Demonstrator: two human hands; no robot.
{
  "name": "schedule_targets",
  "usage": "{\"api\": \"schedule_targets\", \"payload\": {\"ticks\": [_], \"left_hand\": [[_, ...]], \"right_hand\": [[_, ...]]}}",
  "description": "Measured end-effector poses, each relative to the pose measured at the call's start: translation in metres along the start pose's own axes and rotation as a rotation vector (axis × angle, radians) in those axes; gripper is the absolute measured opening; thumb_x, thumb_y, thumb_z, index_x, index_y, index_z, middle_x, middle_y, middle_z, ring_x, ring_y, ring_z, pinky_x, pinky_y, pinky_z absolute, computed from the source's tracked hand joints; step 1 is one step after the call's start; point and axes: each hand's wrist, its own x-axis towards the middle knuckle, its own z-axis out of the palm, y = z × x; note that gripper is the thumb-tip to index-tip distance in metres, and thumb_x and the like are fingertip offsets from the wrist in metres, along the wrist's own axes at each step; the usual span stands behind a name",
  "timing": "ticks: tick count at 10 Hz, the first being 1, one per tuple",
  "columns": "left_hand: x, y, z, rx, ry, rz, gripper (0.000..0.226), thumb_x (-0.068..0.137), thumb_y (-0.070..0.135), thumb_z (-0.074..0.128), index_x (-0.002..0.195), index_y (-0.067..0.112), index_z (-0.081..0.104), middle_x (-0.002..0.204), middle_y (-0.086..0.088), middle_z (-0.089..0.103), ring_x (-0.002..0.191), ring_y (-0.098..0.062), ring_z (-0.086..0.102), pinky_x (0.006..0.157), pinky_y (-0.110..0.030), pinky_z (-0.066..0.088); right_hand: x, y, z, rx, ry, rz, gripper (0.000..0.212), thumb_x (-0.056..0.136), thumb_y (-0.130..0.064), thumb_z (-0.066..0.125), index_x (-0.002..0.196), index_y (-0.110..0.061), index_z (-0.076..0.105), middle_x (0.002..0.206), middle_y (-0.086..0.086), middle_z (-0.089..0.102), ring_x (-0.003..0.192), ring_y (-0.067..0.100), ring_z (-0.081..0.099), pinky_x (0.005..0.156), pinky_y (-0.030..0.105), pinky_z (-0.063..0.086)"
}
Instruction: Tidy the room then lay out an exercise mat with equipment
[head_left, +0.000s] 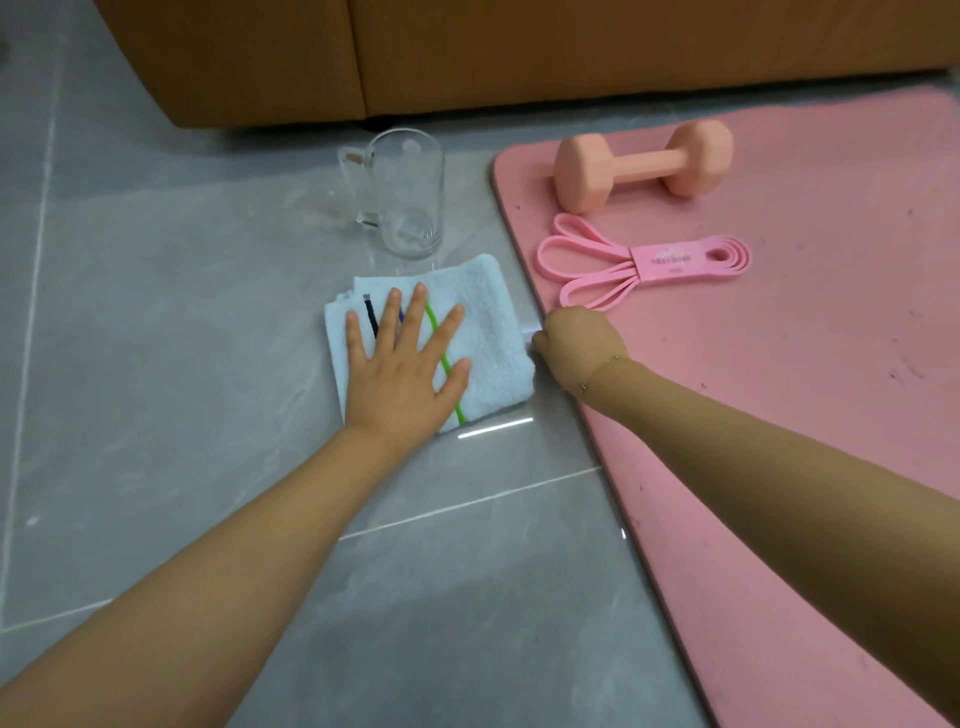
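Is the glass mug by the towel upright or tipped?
Upright: the mug stands on its base, rim up, handle at the side, and looks empty.

the right hand (579, 343) curls at the towel's (488, 332) right edge, fingertips hidden, so its grip cannot be told. the exercise mat (779, 415) runs off the right and bottom edges. print on the resistance band's (670, 260) sleeve is too small to read.

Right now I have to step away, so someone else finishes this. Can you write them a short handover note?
Left hand: flat, fingers spread, pressing the folded white striped towel on the grey tiled floor.
Right hand: curled, pinching the towel's right edge.
Pink exercise mat: unrolled, carrying the pink dumbbell and pink resistance band.
Clear glass mug: upright behind the towel.
Left: finish placing the towel.
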Motion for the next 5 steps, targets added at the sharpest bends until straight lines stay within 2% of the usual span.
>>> {"api": "schedule_targets", "payload": {"ticks": [1,2,3,4,5], "left_hand": [[0.005,-0.001,0.0,-0.001,-0.017,0.02,0.066,0.087,0.061,0.003,0.15,0.042,0.003,0.161,0.0,-0.002,0.148,-0.023,-0.003,0.116,-0.056,-0.004],[0.004,-0.005,-0.002,-0.004,-0.071,0.089,0.065,0.087,0.063,0.002,0.149,0.044,0.0,0.161,0.002,-0.006,0.148,-0.022,-0.007,0.116,-0.055,-0.007],[0.0,-0.011,-0.013,-0.09,-0.123,0.141,0.067,0.086,0.065,0.005,0.149,0.043,0.007,0.161,0.003,-0.004,0.148,-0.019,-0.008,0.114,-0.054,-0.012],[-0.01,-0.012,-0.032,-0.269,0.001,0.052,0.06,0.094,0.054,0.027,0.149,0.032,0.025,0.16,0.0,0.013,0.148,-0.017,0.009,0.115,-0.053,-0.005],[-0.042,0.004,-0.052,-0.706,0.145,-0.104,0.045,0.095,0.029,0.046,0.139,0.02,0.046,0.152,0.0,0.034,0.14,-0.012,0.029,0.117,-0.03,0.017]], "right_hand": [[0.003,0.005,0.001,0.032,0.01,-0.013,0.03,0.093,-0.014,0.045,0.064,-0.006,0.043,0.062,0.004,0.04,0.07,0.026,0.046,0.056,0.029,0.03],[0.0,0.008,0.004,0.053,0.06,-0.031,0.031,0.092,-0.02,0.045,0.062,-0.01,0.04,0.06,0.005,0.042,0.064,0.027,0.045,0.048,0.029,0.025],[-0.016,0.008,0.008,0.158,0.151,-0.016,0.018,0.091,-0.027,0.046,0.087,-0.01,0.052,0.076,0.005,0.054,0.07,0.028,0.049,0.058,0.03,0.032],[-0.038,0.009,0.012,0.446,0.207,0.014,0.023,0.089,-0.022,0.05,0.108,-0.014,0.057,0.092,0.0,0.059,0.077,0.018,0.052,0.064,0.027,0.036],[-0.075,0.005,0.015,0.794,0.288,0.063,0.032,0.088,-0.011,0.049,0.118,-0.011,0.059,0.108,0.001,0.062,0.083,0.008,0.055,0.074,0.016,0.044]]}}
